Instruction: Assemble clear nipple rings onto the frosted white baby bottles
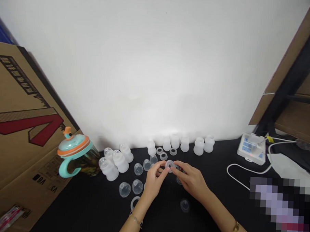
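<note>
Above the black table, my left hand [154,180] and my right hand [193,181] pinch a translucent bottle collar ring [169,164] between them, one at each side. Whether a nipple sits inside the ring is too small to tell. A clear silicone nipple [185,205] lies below my right hand. Left of my left hand are several clear dome caps [137,186], and another white ring [134,203] is partly covered by my left wrist. Beyond my hands, several loose rings [164,156] lie in front of white baby bottles [185,144] along the wall.
Capped white bottles [120,161] stand grouped at the left, next to a jug [87,159] with a turquoise and orange lid. A large cardboard box [23,124] borders the left side. On the right are a white power strip [251,149], its cable [228,170] and a white sheet [286,166].
</note>
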Demonstrator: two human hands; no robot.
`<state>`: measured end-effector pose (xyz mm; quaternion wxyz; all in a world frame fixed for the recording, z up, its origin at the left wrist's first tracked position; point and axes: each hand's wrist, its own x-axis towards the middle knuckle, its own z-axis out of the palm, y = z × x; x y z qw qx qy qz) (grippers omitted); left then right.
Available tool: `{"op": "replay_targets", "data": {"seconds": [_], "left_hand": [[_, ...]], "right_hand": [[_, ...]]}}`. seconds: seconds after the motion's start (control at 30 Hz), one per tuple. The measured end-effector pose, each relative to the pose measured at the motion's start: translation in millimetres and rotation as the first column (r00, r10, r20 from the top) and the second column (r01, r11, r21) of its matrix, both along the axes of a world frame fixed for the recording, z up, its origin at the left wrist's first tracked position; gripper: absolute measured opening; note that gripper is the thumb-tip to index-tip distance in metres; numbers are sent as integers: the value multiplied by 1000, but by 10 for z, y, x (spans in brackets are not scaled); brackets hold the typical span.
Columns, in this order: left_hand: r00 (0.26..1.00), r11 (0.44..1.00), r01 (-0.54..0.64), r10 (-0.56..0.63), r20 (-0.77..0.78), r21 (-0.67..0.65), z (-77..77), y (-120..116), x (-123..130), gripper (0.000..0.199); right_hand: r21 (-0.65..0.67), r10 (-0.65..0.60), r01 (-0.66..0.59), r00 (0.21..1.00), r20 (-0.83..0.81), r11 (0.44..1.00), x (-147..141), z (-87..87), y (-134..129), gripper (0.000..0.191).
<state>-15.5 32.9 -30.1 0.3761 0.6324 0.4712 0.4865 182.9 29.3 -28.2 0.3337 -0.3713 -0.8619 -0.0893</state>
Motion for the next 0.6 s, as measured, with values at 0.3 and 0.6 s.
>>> {"op": "replay_targets", "data": {"seconds": [0.3,0.6], "left_hand": [[980,992,59,-37,195,-107,-93,85,-21,39],[981,991,66,-42,192,-119,-72,83,-5,35]], "right_hand": [[-205,-32,-9,981,-194,979,-48,-12,-20,33],[-505,-170,-84,883,-437,859,-97,-38,31,42]]}}
